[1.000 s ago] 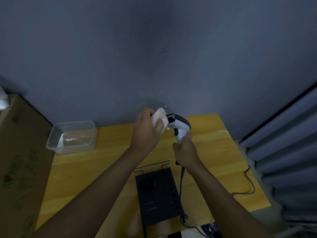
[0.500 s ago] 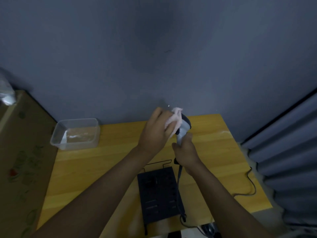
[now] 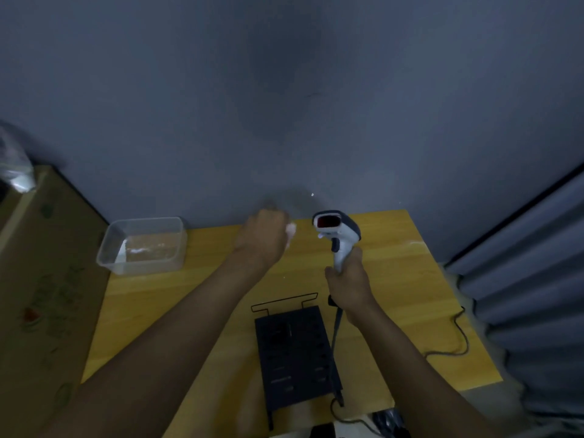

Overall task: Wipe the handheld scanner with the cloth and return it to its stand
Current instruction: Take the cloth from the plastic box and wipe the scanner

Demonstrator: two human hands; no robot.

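Observation:
My right hand [image 3: 349, 284] grips the handle of the white and grey handheld scanner [image 3: 336, 235], held upright above the yellow table [image 3: 395, 273]. Its red scan window faces left. My left hand [image 3: 264, 240] is closed around a pale pink cloth [image 3: 290, 230], a short way left of the scanner head and not touching it. The black perforated stand [image 3: 294, 352] with a wire hoop at its far end sits on the table below both hands. The scanner's dark cable [image 3: 336, 330] drops from the handle alongside the stand.
A clear plastic container [image 3: 143, 245] stands at the table's back left corner. A cardboard box [image 3: 41, 286] lines the left side. A grey curtain [image 3: 534, 279] hangs on the right. A loose cable [image 3: 458, 336] trails across the table's right edge. The grey wall is close behind.
My left hand with the cloth has pulled away leftward off the scanner head, which now shows uncovered. The scanner has shifted slightly right.

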